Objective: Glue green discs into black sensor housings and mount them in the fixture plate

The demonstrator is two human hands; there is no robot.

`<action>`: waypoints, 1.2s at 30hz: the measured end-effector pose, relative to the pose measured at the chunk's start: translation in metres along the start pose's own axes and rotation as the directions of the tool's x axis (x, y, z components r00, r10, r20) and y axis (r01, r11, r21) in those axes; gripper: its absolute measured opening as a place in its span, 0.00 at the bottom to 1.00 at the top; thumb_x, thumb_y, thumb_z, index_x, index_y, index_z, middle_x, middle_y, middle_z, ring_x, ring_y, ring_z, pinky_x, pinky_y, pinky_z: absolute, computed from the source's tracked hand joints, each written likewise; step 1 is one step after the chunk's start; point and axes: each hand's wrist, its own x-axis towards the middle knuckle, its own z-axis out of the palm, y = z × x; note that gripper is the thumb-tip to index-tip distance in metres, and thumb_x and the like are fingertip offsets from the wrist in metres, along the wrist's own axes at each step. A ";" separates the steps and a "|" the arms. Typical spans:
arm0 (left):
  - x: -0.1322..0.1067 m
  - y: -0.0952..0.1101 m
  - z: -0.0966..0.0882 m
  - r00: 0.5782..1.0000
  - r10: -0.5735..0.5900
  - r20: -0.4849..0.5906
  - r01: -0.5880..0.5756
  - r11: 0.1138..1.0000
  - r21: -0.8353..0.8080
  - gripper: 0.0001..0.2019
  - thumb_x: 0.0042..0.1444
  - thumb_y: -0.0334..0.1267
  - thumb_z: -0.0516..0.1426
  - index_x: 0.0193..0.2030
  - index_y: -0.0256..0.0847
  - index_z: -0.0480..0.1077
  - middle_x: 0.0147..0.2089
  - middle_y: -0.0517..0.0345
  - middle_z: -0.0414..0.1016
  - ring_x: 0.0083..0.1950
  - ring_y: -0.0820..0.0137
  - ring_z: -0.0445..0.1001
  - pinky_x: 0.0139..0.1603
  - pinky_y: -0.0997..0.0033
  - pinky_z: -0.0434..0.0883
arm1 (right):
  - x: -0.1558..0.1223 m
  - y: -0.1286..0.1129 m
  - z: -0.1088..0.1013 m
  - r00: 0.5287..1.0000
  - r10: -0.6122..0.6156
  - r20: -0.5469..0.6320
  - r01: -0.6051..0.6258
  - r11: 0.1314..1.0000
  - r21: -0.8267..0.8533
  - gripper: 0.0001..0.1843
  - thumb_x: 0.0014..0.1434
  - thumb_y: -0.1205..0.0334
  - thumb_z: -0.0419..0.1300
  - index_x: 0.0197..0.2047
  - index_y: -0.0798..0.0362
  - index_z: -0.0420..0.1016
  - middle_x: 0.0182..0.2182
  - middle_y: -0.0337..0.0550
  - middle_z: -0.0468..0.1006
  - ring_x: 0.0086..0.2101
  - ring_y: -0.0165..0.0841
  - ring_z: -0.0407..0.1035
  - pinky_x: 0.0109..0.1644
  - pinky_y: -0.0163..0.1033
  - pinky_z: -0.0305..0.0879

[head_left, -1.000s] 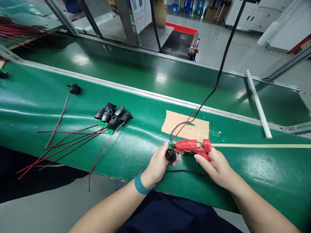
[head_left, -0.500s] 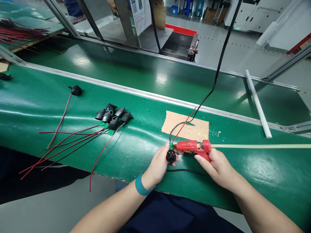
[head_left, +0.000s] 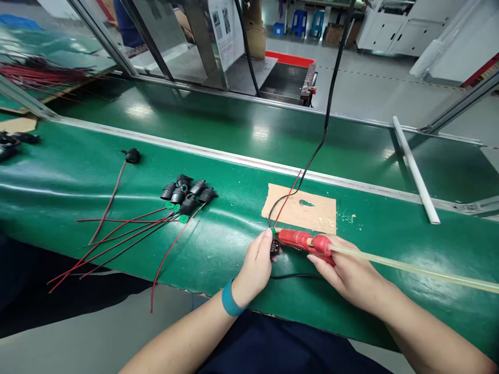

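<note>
My left hand (head_left: pixel 255 267) is closed round a small black round part (head_left: pixel 275 247) with a green disc and red and black wires, held on the green conveyor belt (head_left: pixel 218 249). My right hand (head_left: pixel 346 272) grips a red hot glue gun (head_left: pixel 306 241), its nozzle touching the part. A pale glue stick (head_left: pixel 409 267) sticks out of the gun's back to the right. The gun's black cord (head_left: pixel 327 109) rises toward the top of the view.
A brown cardboard patch (head_left: pixel 307 210) lies just behind my hands. A cluster of several black parts (head_left: pixel 187 192) with red and black wires lies to the left, one single part (head_left: pixel 132 155) farther left. A white tube (head_left: pixel 415 169) lies at the right on the far belt.
The glue gun has tilted, so the glue stick now slants down to the right. My hands stay at the same spot; the view shifted slightly.
</note>
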 end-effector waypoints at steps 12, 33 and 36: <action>0.045 0.006 -0.011 1.000 -0.024 0.008 0.025 0.994 -0.110 0.27 0.69 0.57 0.46 0.49 0.35 0.75 0.37 0.51 0.72 0.32 0.68 0.68 0.29 0.70 0.66 | 0.023 0.018 -0.014 0.988 0.151 -0.033 -0.123 0.895 0.428 0.10 0.69 0.56 0.58 0.50 0.49 0.74 0.42 0.45 0.80 0.41 0.36 0.74 0.47 0.41 0.72; 0.003 0.006 -0.054 0.981 -0.006 0.193 0.021 0.997 -0.072 0.24 0.72 0.50 0.43 0.52 0.38 0.74 0.42 0.50 0.73 0.39 0.66 0.69 0.38 0.67 0.66 | 0.083 0.016 -0.009 0.975 -0.223 -0.015 0.222 0.974 -0.044 0.24 0.69 0.59 0.57 0.66 0.52 0.64 0.64 0.56 0.68 0.64 0.47 0.60 0.64 0.58 0.63; -0.013 0.003 -0.059 0.989 0.021 0.146 -0.014 0.998 -0.054 0.24 0.73 0.51 0.43 0.51 0.37 0.74 0.41 0.50 0.72 0.40 0.66 0.67 0.40 0.66 0.66 | 0.117 -0.011 0.011 0.895 -0.416 0.161 0.416 0.909 0.036 0.15 0.70 0.63 0.55 0.58 0.53 0.73 0.55 0.54 0.76 0.60 0.46 0.64 0.63 0.56 0.61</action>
